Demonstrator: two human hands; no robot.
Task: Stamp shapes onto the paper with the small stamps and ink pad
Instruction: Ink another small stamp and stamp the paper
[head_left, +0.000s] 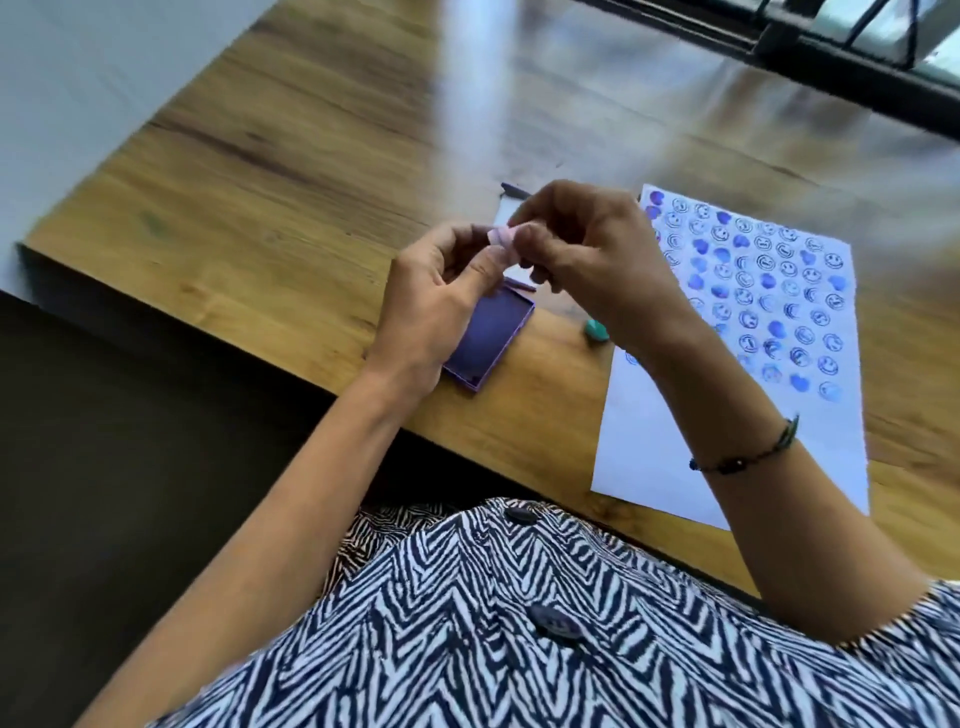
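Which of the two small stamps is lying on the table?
The teal stamp, lying beside the paper's left edge. The pink stamp is held above the table between both hands.

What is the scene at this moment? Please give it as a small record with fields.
Setting: wooden table, seen from the head camera
Left hand: raised above the ink pad, holding the pink stamp
Right hand: also gripping the pink stamp
Pink stamp: pinched between both hands, off the table
Ink pad: open, purple, partly hidden under the left hand
Paper: upper part filled with blue smiley and heart prints, lower part blank
Teal stamp: lying between ink pad and paper
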